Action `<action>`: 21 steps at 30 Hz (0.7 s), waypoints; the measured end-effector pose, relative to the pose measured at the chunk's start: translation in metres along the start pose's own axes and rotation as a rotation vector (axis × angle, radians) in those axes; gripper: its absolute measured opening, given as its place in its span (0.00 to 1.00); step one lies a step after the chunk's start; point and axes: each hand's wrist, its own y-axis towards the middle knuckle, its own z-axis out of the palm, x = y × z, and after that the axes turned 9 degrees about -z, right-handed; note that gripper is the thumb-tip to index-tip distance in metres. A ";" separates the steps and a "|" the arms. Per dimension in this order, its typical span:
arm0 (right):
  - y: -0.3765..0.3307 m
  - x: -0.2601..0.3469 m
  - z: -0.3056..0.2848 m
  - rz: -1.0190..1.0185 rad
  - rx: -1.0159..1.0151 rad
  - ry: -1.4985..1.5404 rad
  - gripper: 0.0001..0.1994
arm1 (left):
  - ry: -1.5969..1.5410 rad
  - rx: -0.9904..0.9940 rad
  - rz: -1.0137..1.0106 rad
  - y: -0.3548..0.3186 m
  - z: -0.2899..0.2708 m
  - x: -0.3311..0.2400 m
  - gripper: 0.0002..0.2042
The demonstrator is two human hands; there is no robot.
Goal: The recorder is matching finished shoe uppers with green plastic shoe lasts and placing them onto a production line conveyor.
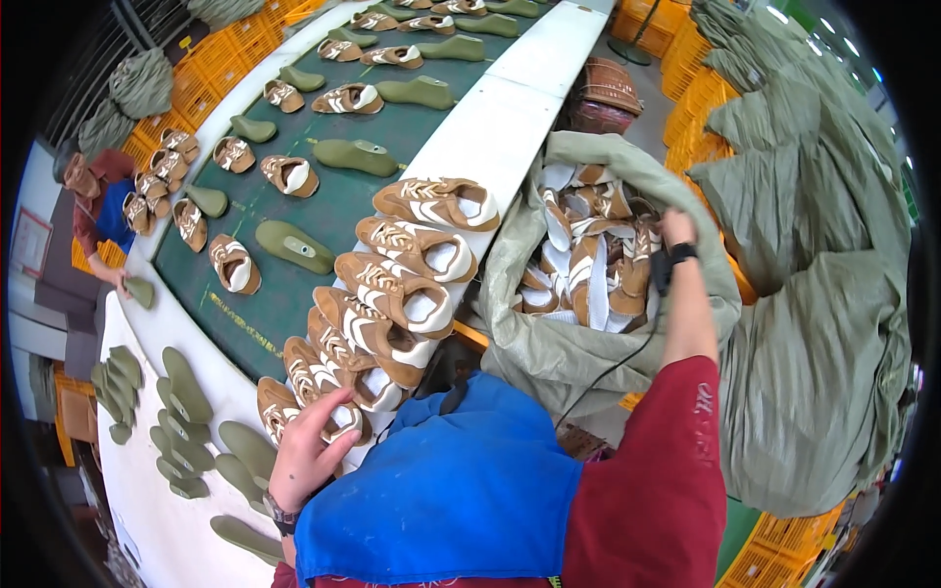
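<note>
My left hand (310, 453) is open, thumb apart from the fingers, beside the nearest brown-and-white sneaker (338, 419) in a row along the white table edge. The row holds several such sneakers, laced with white. On the right, my right hand (676, 227) reaches into a grey-green sack (578, 367) by its far right rim. Its fingers are curled beside a brown shoe upper (644, 240); what they hold is hidden. Loose brown-and-white shoe uppers (580, 269) with pale linings fill the sack.
A green conveyor belt (323, 220) carries sneakers and green shoe lasts (355, 157). More lasts (186, 392) lie on the white tabletop (88, 441) at left. A co-worker (98, 196) stands across the belt, a hand on a last. Large sacks (823, 353) and orange crates (789, 549) line the right.
</note>
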 end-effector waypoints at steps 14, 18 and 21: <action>-0.008 -0.049 -0.012 0.289 0.085 0.152 0.23 | -0.019 0.007 -0.118 0.028 0.017 -0.019 0.24; -0.010 -0.022 -0.071 0.140 0.009 0.326 0.22 | -0.035 0.032 -0.153 0.030 0.019 -0.019 0.24; -0.035 -0.012 -0.088 0.099 0.019 0.173 0.20 | -0.012 0.026 -0.093 0.039 0.020 -0.024 0.24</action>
